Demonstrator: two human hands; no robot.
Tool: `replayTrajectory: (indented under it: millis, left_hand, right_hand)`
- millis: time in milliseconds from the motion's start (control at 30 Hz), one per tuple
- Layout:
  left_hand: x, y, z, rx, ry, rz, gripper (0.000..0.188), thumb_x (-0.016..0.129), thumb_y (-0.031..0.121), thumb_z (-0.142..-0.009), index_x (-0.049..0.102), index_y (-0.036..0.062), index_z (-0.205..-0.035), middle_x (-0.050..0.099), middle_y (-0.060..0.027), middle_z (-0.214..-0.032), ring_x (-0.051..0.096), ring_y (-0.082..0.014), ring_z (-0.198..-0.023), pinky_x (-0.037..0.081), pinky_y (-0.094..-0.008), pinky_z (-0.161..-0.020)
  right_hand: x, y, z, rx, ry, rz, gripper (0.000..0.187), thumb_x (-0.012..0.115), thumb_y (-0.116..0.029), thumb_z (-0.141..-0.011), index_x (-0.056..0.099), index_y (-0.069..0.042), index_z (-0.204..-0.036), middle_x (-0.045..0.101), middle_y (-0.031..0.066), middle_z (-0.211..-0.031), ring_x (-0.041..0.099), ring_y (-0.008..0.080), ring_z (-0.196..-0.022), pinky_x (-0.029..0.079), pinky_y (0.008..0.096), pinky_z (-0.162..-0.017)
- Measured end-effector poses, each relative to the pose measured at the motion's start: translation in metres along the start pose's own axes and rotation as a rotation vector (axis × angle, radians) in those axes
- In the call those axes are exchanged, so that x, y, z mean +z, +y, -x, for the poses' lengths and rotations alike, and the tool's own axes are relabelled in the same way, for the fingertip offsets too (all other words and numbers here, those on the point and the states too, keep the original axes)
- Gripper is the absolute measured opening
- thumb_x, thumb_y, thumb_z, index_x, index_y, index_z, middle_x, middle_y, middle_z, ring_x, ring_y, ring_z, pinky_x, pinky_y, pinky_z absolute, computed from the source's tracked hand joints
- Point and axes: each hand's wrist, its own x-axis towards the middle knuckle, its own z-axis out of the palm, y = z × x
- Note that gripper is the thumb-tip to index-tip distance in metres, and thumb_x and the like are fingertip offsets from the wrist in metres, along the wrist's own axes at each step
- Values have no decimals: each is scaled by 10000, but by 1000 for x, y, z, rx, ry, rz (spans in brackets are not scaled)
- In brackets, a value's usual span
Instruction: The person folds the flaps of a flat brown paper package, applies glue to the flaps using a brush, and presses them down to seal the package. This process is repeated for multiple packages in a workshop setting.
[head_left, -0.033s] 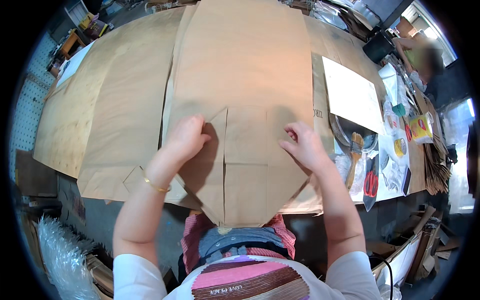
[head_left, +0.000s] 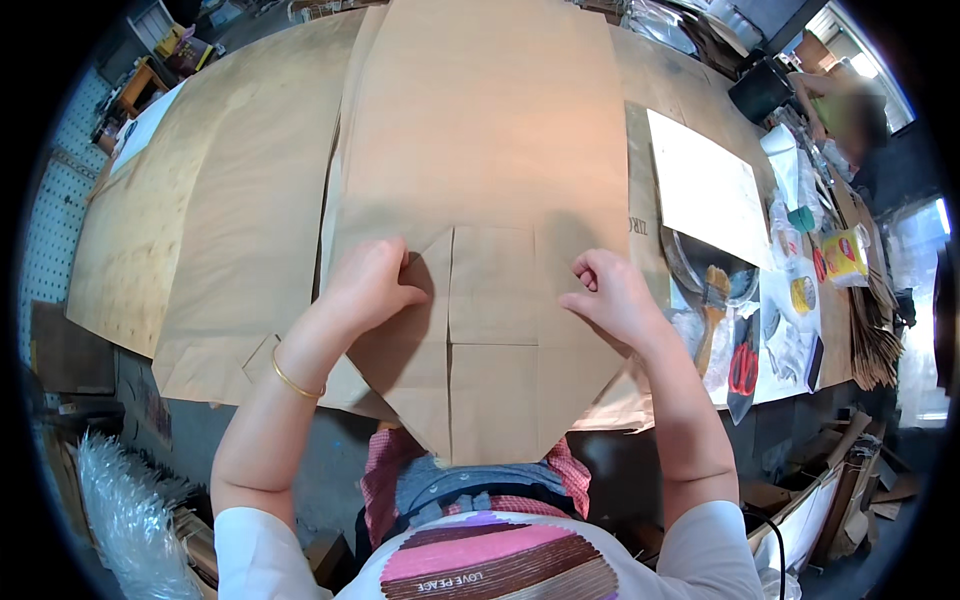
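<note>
A large brown kraft paper bag (head_left: pixel 490 150) lies lengthwise before me, its folded bottom end (head_left: pixel 492 400) jutting over the table's near edge toward my waist. On the left side of that folded end, my left hand (head_left: pixel 372 285) is closed, fingers curled under and thumb pointing inward. My right hand (head_left: pixel 612 292) is likewise closed at the bag's right edge, thumb toward the middle. Both grip the paper, though the curled fingertips are partly hidden. More brown paper bags lie beneath it; one bag (head_left: pixel 250 230) shows to the left.
To the right are a white board (head_left: pixel 705 185), a round basin (head_left: pixel 680 260), a brush (head_left: pixel 712 310), red-handled scissors (head_left: pixel 743 368) and a yellow container (head_left: pixel 845 255). Another person (head_left: pixel 830 110) is at the far right. Clear plastic wrap (head_left: pixel 130 520) stands at the lower left.
The paper bag has slid a little toward me, its folded end reaching further past the table edge. Both hands have come slightly nearer along with it.
</note>
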Motion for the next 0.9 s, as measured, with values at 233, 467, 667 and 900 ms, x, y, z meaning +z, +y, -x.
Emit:
replayTrajectory:
  millis: [233, 467, 667, 900]
  left_hand:
    - [-20, -8, 6, 65, -255, 119, 74, 640, 22, -727, 658, -35, -771, 654, -191, -778, 646, -340, -792, 505, -411, -679]
    - [-12, -22, 23, 438, 82, -418, 55, 610, 37, -702, 648, 32, -662, 651, -146, -769, 645, -313, -742, 523, -408, -649]
    - [20, 7, 54, 422, 377, -814, 409, 589, 120, -780, 603, -12, -1167, 616, -194, -1189, 543, -293, -1192, 383, -499, -1027]
    - [77, 1, 67, 319, 78, -139, 1031, 631, 486, -774, 171, -139, -1453, 197, -321, -1522, 155, -433, -1444, 126, -512, -1182]
  right_hand:
    - [-23, 7, 2, -191, -187, 55, 237, 716, -135, -733, 575, 17, -848, 594, 155, -860, 580, 348, -812, 473, 417, -695]
    - [-22, -3, 3, -683, -104, 448, 82, 629, -83, -700, 563, -56, -742, 587, 76, -776, 607, 276, -794, 506, 390, -702]
    - [8, -28, 32, -515, -60, 552, 466, 668, -194, -707, 567, 0, -1119, 583, 147, -1154, 553, 293, -1117, 445, 406, -947]
    - [78, -43, 61, -235, -13, 401, 953, 609, -537, -843, 226, 68, -1472, 262, 237, -1531, 173, 338, -1460, 138, 457, -1192]
